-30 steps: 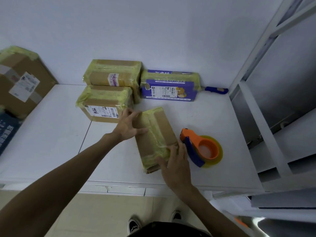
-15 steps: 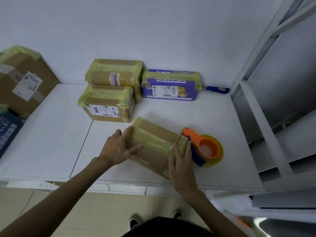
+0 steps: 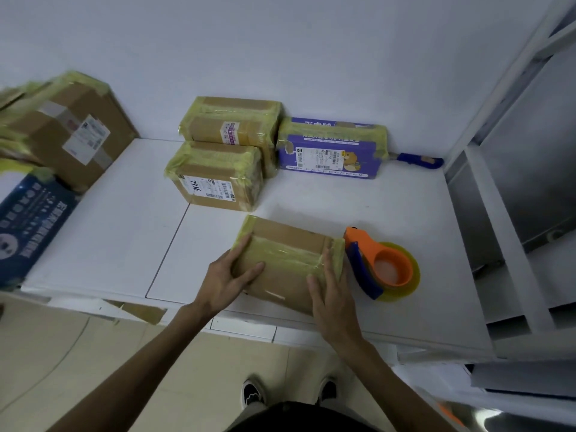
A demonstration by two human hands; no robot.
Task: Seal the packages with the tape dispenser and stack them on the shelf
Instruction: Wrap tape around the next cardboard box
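A small brown cardboard package [image 3: 288, 255], wrapped in yellowish tape, lies flat near the front edge of the white table [image 3: 118, 232]. My left hand [image 3: 227, 280] grips its left end and my right hand [image 3: 330, 299] grips its right front corner. Directly right of it, touching or nearly touching, rests the orange and blue tape dispenser [image 3: 378, 265] with a yellowish tape roll. Behind stand two taped brown packages [image 3: 218, 177], [image 3: 235, 127] and a taped purple box [image 3: 332, 149].
A larger taped carton [image 3: 67, 132] and a dark blue box [image 3: 26, 226] sit at the left. A blue-handled tool [image 3: 419, 159] lies behind the purple box. White shelf frames [image 3: 505, 232] rise on the right. My shoes [image 3: 254, 392] show on the beige floor.
Both hands turned the small package from lengthwise to crosswise and set it flat, closer to the dispenser. My view shifted, so more of the left boxes shows.
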